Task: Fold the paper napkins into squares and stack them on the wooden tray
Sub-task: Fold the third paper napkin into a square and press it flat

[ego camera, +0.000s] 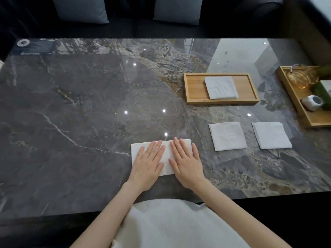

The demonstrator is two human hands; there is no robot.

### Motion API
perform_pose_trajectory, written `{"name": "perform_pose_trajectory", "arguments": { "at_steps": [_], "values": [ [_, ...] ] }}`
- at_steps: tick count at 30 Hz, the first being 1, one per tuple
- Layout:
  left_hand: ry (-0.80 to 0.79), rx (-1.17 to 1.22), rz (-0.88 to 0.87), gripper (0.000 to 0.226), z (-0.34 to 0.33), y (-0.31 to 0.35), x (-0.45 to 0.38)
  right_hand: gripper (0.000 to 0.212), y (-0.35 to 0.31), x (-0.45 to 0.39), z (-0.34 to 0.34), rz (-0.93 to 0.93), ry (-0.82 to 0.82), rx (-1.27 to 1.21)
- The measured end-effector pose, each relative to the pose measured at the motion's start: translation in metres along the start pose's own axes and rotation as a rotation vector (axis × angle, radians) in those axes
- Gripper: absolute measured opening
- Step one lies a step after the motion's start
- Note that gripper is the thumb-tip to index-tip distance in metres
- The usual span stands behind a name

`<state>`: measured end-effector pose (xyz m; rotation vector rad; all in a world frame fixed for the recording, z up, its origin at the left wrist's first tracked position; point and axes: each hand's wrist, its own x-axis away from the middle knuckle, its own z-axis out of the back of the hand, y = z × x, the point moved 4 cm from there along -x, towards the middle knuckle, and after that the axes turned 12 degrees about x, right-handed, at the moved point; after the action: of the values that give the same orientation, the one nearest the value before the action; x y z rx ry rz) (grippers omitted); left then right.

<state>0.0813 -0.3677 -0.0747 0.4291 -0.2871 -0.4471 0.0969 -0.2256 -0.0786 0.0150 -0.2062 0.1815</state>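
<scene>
A white paper napkin [167, 149], folded to a wide rectangle, lies flat near the table's front edge. My left hand [148, 161] and my right hand [186, 161] press on it side by side, palms down, fingers extended; they hold nothing. Two folded square napkins lie on the table to the right, one [227, 136] nearer and one [271, 135] further right. Beyond them stands the wooden tray [195, 88] with one folded napkin [221, 87] on it.
The table is dark polished marble [80, 113]. At the far right edge a second wooden tray [293, 97] holds a glass teapot [299, 77], a small white cup [312, 102] and greenery. A dark sofa with grey cushions [177, 9] runs behind the table.
</scene>
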Motion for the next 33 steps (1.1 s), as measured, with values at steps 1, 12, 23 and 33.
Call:
{"name": "perform_pose_trajectory", "arguments": {
  "at_steps": [1, 12, 23, 33],
  "values": [
    [0.002, -0.006, 0.009, 0.052, 0.001, -0.003, 0.001, 0.056, 0.008, 0.002, -0.002, -0.021, 0.003, 0.029],
    [0.063, -0.048, 0.193, 0.063, 0.008, -0.020, 0.020, 0.060, -0.001, 0.022, 0.011, -0.002, 0.023, 0.030],
    [0.037, -0.076, 0.212, 0.064, 0.010, -0.017, 0.023, 0.055, 0.011, 0.066, 0.002, -0.003, -0.011, 0.095],
    [0.059, -0.162, 0.275, 0.043, 0.029, 0.018, 0.003, 0.032, 0.030, 0.066, 0.017, -0.169, 0.264, -0.253]
  ]
}}
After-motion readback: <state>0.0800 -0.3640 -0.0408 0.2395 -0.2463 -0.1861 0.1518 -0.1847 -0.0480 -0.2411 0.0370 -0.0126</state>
